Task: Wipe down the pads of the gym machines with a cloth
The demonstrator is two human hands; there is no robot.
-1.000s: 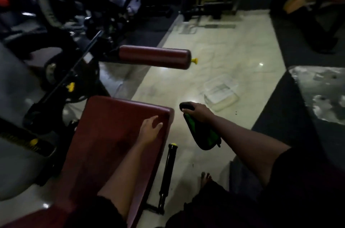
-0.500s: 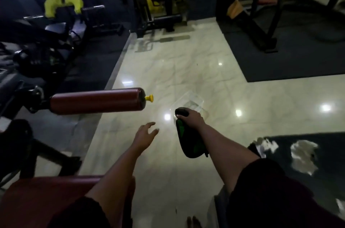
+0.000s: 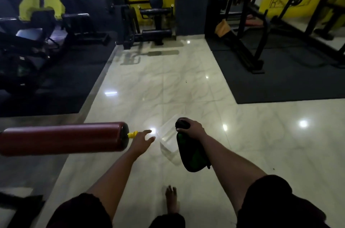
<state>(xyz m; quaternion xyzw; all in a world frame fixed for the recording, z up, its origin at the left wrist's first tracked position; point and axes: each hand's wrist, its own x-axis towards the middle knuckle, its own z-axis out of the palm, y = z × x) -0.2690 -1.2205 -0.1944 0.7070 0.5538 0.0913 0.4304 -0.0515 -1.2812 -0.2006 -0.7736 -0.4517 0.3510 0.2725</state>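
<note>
Dark short sleeves (image 3: 270, 199) on both arms, forearms bare, one bare foot (image 3: 171, 199)

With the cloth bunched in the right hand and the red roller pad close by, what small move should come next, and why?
Probably bring the right hand leftward to lay the dark green cloth on the red roller pad. The cloth hangs apart from the pad, while the open left hand reaches beside its yellow end cap, seemingly to steady it.

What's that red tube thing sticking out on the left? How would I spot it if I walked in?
Start at the pale marble floor running down the middle, then look to its near left edge. A dark red roller pad pokes out sideways there, above the floor. It alone has a small yellow cap on its tip, beside the open left hand; the other pads farther back are black.
</note>
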